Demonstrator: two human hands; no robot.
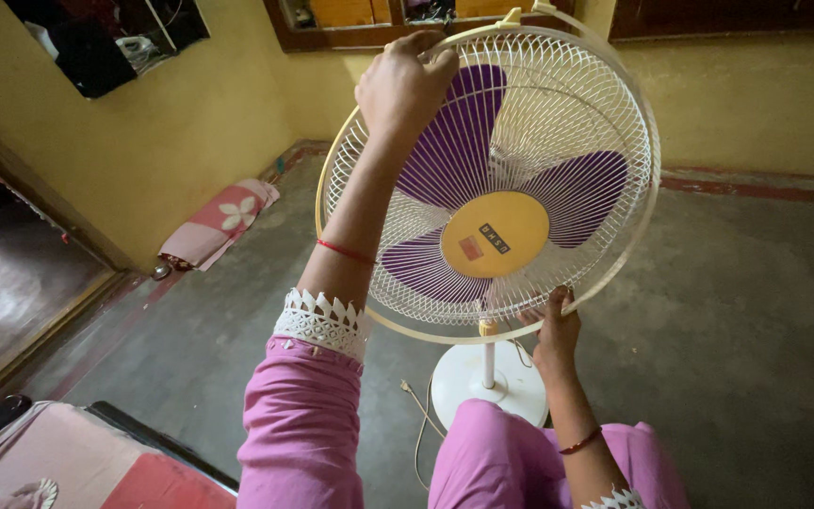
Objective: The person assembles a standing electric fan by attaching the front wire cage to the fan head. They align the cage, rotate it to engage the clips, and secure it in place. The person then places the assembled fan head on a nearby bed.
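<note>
A pedestal fan stands in front of me, with a white wire guard (567,104), purple blades (577,193) and a yellow centre cap (494,234). My left hand (405,83) grips the cream rim of the guard at its top left. At the bottom edge, my right hand (555,332) holds the rim with the thumb hooked over it. The fan's thin pole goes down to a round white base (459,377) on the floor. Both my arms wear pink sleeves with white lace cuffs.
The fan's cord (419,415) trails on the grey concrete floor (737,311). A folded pink mat (219,223) lies against the yellow wall at left, beside a doorway (11,283). A bed edge with a red and pink cover (96,462) is at lower left.
</note>
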